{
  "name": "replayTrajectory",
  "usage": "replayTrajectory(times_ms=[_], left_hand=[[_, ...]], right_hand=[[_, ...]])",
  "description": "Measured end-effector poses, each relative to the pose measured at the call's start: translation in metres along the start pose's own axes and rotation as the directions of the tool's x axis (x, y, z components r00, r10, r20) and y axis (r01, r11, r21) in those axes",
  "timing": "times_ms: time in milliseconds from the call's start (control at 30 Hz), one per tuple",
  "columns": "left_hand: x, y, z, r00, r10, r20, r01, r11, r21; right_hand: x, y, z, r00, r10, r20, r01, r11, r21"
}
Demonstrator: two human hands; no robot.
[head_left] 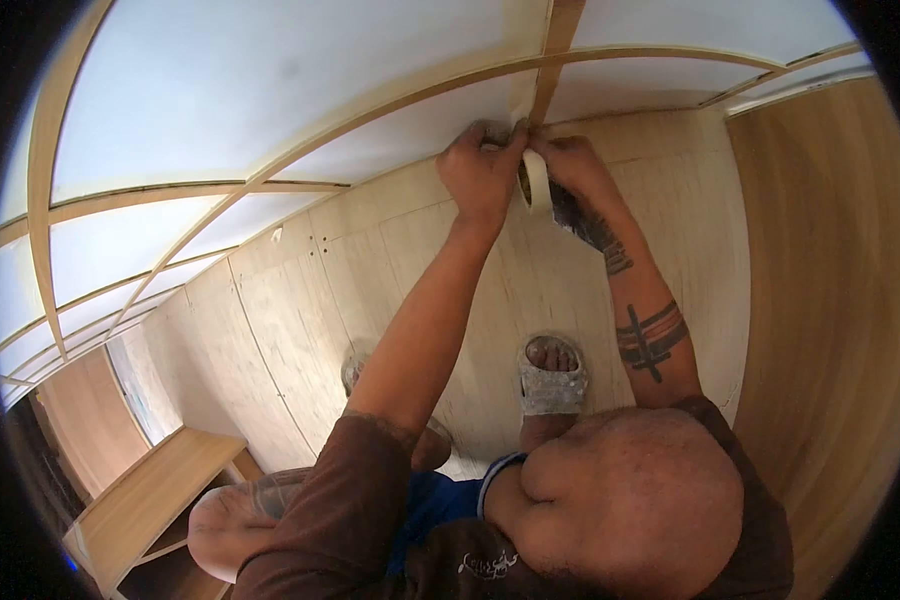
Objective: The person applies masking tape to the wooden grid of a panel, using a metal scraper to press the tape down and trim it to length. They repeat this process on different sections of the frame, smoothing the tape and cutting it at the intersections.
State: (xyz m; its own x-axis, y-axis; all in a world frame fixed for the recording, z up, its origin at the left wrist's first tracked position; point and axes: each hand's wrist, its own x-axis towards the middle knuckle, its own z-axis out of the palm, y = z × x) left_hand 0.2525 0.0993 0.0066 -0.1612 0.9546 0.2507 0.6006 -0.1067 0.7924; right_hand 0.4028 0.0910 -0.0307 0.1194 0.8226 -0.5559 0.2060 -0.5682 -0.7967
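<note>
A roll of pale masking tape point(536, 183) hangs between my two hands, near the foot of a wooden strip point(550, 85) on the white panelled wall. My left hand point(478, 172) is closed, its thumb and fingertips pinched at the strip's lower end; what lies between them is too small to make out. On the other side of the roll, my right hand point(577, 168) has its fingers bent in against the tape and the strip. Something dark and shiny point(573, 215) shows below the roll beside my right wrist.
Light plywood point(410, 290) forms the floor, with my sandalled foot point(553, 375) on it. A brown wood panel point(820, 260) stands at the right. At the lower left is a wooden bench-like unit point(150, 490). Wooden strips point(260, 183) divide the white wall panels.
</note>
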Motion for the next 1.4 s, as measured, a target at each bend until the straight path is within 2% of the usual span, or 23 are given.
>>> replayTrajectory(times_ms=[100, 200, 267, 300, 367, 733, 800, 867, 967, 1100, 1167, 1200, 1333, 1400], left_hand=[[0.002, -0.005, 0.010, 0.994, 0.069, -0.079, -0.074, 0.995, -0.063], [0.002, -0.006, 0.013, 0.994, 0.066, -0.081, -0.067, 0.998, -0.006], [0.003, -0.009, 0.016, 0.993, 0.079, -0.092, -0.082, 0.996, -0.037], [0.003, -0.009, 0.016, 0.991, 0.092, -0.102, -0.099, 0.993, -0.068], [0.004, -0.008, 0.016, 0.991, 0.085, -0.102, -0.092, 0.994, -0.063], [0.005, -0.005, 0.012, 0.990, 0.084, -0.112, -0.084, 0.996, 0.002], [0.006, -0.006, 0.009, 0.994, 0.095, -0.053, -0.094, 0.995, 0.020], [0.007, -0.007, 0.009, 0.993, 0.102, -0.056, -0.100, 0.995, 0.029], [0.007, -0.011, 0.012, 0.994, 0.095, -0.062, -0.095, 0.995, 0.008], [0.006, -0.018, 0.013, 0.994, 0.096, -0.057, -0.098, 0.995, -0.026], [0.005, -0.018, 0.013, 0.992, 0.111, -0.055, -0.112, 0.994, -0.005], [0.006, -0.019, 0.014, 0.990, 0.131, -0.059, -0.130, 0.991, 0.015], [0.007, -0.025, 0.019, 0.986, 0.120, -0.117, -0.113, 0.992, 0.063], [0.009, -0.025, 0.018, 0.984, 0.150, -0.093, -0.148, 0.988, 0.035]], right_hand=[[-0.014, -0.016, -0.005, 1.000, 0.003, -0.010, -0.003, 1.000, 0.006], [-0.005, -0.011, -0.007, 0.999, 0.018, 0.026, -0.019, 1.000, 0.010], [0.002, -0.004, -0.002, 0.995, -0.092, -0.026, 0.094, 0.990, 0.105], [-0.002, -0.010, -0.004, 0.995, -0.092, -0.026, 0.094, 0.990, 0.105], [-0.008, -0.023, -0.009, 0.999, 0.040, 0.008, -0.040, 0.998, 0.044], [-0.011, -0.028, -0.006, 1.000, 0.003, -0.016, -0.002, 0.996, 0.088], [-0.002, -0.018, -0.004, 1.000, 0.005, -0.015, -0.004, 0.997, 0.078], [0.007, -0.004, 0.001, 0.977, -0.183, -0.108, 0.163, 0.971, -0.176], [-0.020, -0.002, 0.009, 0.983, -0.159, -0.090, 0.151, 0.984, -0.091], [-0.063, 0.018, 0.027, 0.968, -0.216, -0.127, 0.202, 0.973, -0.114], [-0.080, 0.027, 0.033, 0.894, -0.440, -0.080, 0.414, 0.881, -0.229], [-0.086, 0.031, 0.034, 0.868, -0.487, -0.095, 0.446, 0.849, -0.283], [-0.093, 0.031, 0.031, 0.866, -0.487, -0.115, 0.434, 0.845, -0.314], [-0.103, 0.022, 0.029, 0.897, -0.426, -0.119, 0.395, 0.893, -0.217]])
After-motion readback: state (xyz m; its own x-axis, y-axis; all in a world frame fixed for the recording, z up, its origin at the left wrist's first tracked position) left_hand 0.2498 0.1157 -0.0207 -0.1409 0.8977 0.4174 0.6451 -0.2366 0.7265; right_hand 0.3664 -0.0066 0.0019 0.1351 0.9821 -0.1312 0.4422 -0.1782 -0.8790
